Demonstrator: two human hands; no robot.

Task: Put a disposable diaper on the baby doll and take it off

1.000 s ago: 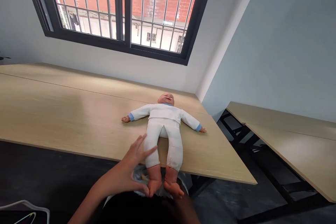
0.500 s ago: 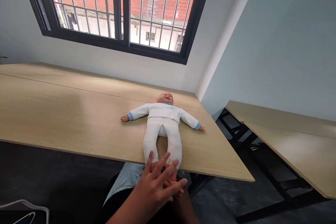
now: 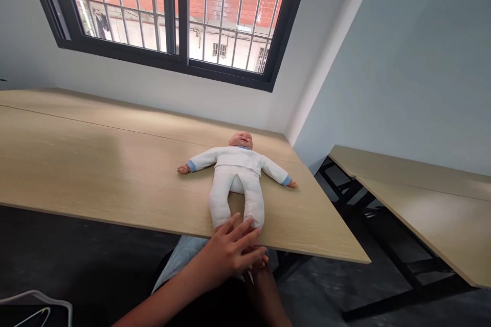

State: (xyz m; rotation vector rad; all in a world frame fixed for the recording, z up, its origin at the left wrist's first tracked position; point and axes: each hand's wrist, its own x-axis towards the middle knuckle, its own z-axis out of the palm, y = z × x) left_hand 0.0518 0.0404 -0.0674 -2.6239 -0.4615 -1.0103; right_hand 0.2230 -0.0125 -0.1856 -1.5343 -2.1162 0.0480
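Observation:
A baby doll in a white suit with blue cuffs lies on its back on a light wooden table, arms spread and feet at the front edge. My left hand reaches across from the lower left, palm down, its fingers stretched over the doll's lower legs and feet. Underneath it, mostly covered, is my right hand, close by the feet at the table edge. Whether the right fingers grip a foot is hidden.
A second wooden table with black legs stands to the right. Behind the doll are a white wall and a barred window. A pale-edged object is at the lower left.
My left hand has come down onto the doll's lower legs, its fingers less spread than before. The doll's legs have shifted slightly back toward the table.

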